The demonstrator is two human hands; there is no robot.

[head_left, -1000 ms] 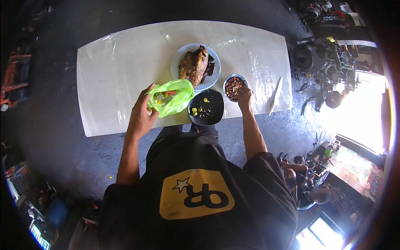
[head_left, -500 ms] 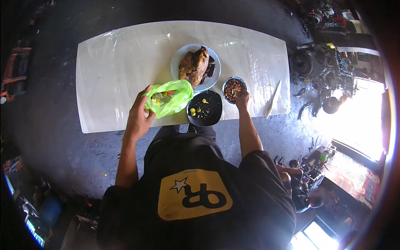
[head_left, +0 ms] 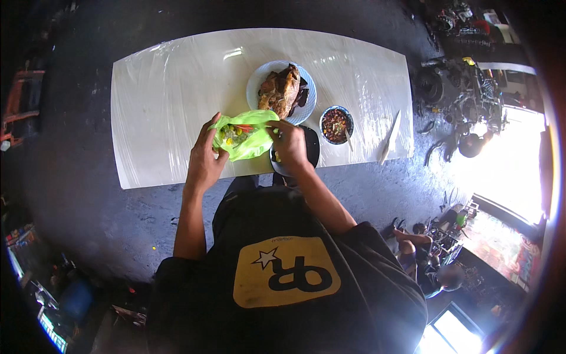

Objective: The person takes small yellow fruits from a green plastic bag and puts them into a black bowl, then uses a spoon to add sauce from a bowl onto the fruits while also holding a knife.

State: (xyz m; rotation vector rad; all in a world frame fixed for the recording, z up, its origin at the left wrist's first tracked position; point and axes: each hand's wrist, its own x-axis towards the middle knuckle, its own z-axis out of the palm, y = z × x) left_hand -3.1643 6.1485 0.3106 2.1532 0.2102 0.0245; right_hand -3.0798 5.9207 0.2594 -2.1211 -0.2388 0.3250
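Along my right edge I make out a jumble of dark, greasy-looking metal machine parts (head_left: 457,88), with curved dark pieces (head_left: 434,152) lying on the scuffed blue-grey floor (head_left: 135,230) near it. Below that, glare washes out a broad white opening (head_left: 510,165) beside a multicoloured patterned panel (head_left: 498,245). A seated person in dark clothing (head_left: 429,274) sits at my lower right, near a small bright-green object (head_left: 461,218). Far left, I have an orange-red metal frame (head_left: 22,123); a small yellow speck (head_left: 154,248) dots the floor.

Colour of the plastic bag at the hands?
Plastic bag: bright lime green, best seen in the head view.
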